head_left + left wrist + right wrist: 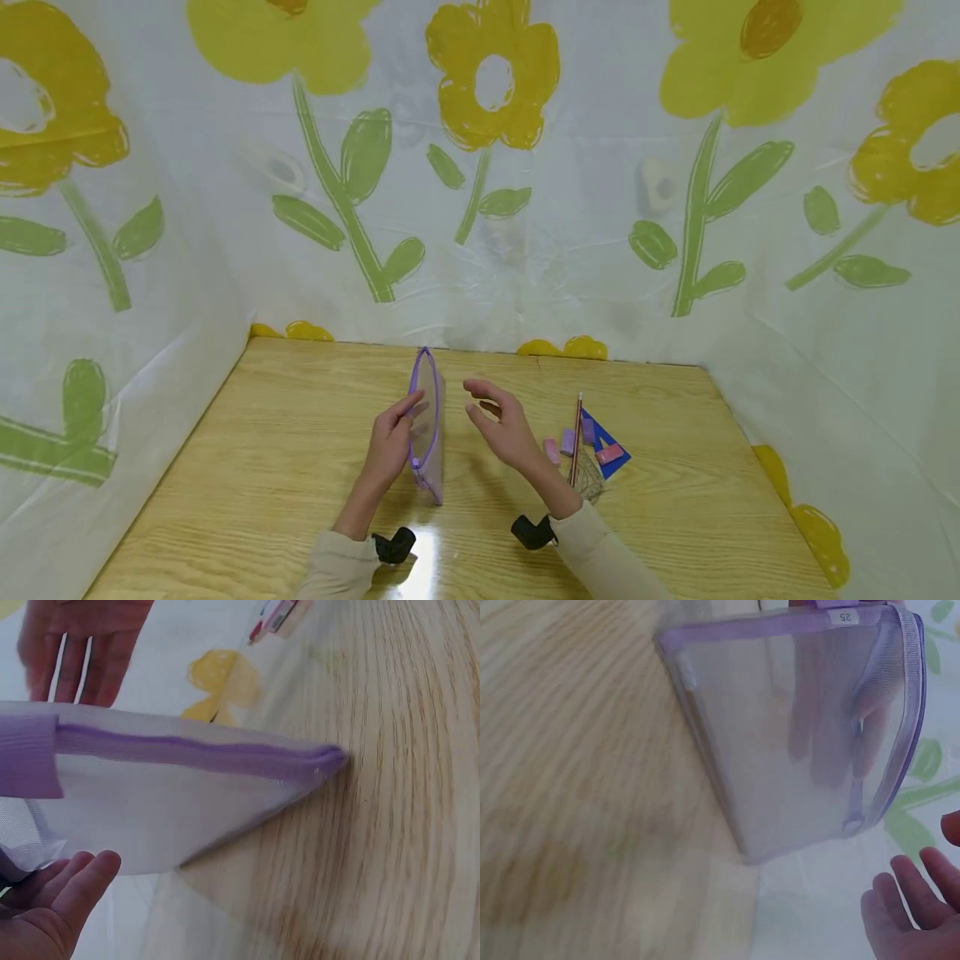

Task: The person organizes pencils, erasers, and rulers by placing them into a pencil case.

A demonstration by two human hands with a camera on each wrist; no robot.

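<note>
A see-through zipper pouch (439,450) with purple edging stands upright on the table, its zipped side parted at the top. My left hand (386,440) grips the pouch near its upper edge. In the right wrist view, fingers show through the clear side of the pouch (757,750). To the right of the pouch, my right hand (513,427) hovers apart from it with fingers loosely bent and nothing held. A purple tab and strip run along the pouch (187,817) in the left wrist view.
On the right of the wooden table (300,467) lie a blue set square (617,468), a pencil (577,437), several small pink and purple blocks like erasers (567,441) and a tan patterned piece (589,477). A flower-printed white sheet (585,275) encloses the table's back and sides.
</note>
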